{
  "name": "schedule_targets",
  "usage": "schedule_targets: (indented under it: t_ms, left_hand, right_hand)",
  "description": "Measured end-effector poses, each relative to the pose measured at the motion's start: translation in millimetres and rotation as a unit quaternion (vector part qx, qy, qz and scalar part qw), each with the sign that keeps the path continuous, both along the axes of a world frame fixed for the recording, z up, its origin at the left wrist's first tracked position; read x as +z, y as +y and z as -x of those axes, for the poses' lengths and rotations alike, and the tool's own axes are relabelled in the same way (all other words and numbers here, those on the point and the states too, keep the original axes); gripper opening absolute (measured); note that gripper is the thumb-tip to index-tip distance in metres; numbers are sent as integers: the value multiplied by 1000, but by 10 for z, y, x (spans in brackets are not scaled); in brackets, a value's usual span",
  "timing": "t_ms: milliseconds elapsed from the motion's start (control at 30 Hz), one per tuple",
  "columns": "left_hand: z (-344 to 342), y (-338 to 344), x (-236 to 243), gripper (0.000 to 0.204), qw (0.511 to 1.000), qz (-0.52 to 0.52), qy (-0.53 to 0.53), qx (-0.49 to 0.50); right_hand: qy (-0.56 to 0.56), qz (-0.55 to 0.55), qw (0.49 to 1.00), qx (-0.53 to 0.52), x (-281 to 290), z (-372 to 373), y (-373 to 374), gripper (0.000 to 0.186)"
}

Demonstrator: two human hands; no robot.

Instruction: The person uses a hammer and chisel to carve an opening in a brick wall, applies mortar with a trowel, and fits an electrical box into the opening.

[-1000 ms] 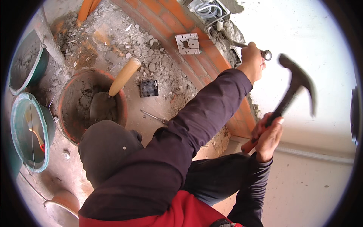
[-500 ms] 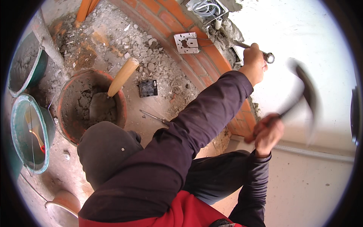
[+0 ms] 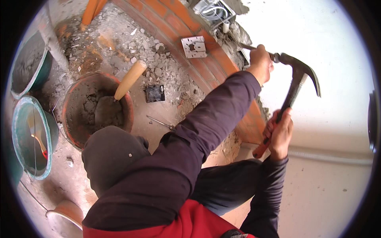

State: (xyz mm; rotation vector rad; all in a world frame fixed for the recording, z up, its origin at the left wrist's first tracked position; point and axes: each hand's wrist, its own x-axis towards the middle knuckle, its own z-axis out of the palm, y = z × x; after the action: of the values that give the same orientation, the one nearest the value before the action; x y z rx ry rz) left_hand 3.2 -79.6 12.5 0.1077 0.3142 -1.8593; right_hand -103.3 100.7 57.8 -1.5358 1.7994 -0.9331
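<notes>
Steel first (head view, only one avail.): a claw hammer [image 3: 294,87], dark head, handle end orange-red, is up against the butt of a metal chisel [image 3: 249,47], touching or v. nearly so; can't tell which. Right hand [image 3: 281,131] has its fingers wrapped tight round the hammer handle, nr the lower end. Left hand [image 3: 260,62] is closed round the chisel shaft, w/ the butt poking out toward the hammer & the other end running to the rough, broken edge of the white wall [image 3: 337,103]. Just above that spot: a wall box [image 3: 216,15] w/ coiled grey cables.

Orange brickwork [image 3: 176,25] runs diag. alongside, w/ a white perforated plate [image 3: 200,48] lying on it. On the floor: grey rubble [image 3: 154,59], a small black box [image 3: 155,94] & a thin metal tool [image 3: 158,121] (partly behind the left sleeve). Further left, an orange-rimmed bucket [image 3: 130,109] of mortar w/ a wood-handled trowel [image 3: 131,80] in it, & a green bucket [image 3: 50,131] w/ a brush [image 3: 39,141] inside.
</notes>
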Motion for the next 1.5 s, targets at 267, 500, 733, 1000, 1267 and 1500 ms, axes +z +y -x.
schedule_targets:
  t_ms: [267, 500, 733, 1000, 1267, 1500]
  left_hand:
    - [31, 48, 45, 16, 999, -22, -24, -8]
    - [-20, 147, 37, 13, 996, -2, -78, -41]
    - [15, 52, -140, 17, 984, -11, -161, -75]
    - [-1, 124, -91, 19, 974, -15, -216, -65]
    - [75, 50, -174, 18, 969, 5, -241, -52]
    - [89, 177, -70, 17, 960, -1, -280, -12]
  right_hand:
    - [-53, 246, 966, 58, -162, 89, 113, 72]
    - [-18, 63, 998, 3, -57, 18, 144, 64]
    - [-34, 161, 986, 8, 5, -42, 212, 71]
    - [-84, 287, 951, 81, -62, 53, 256, 80]
    - [22, 70, 997, 35, -138, 194, 162, 58]
    - [-17, 244, 969, 15, 12, -52, 269, 78]
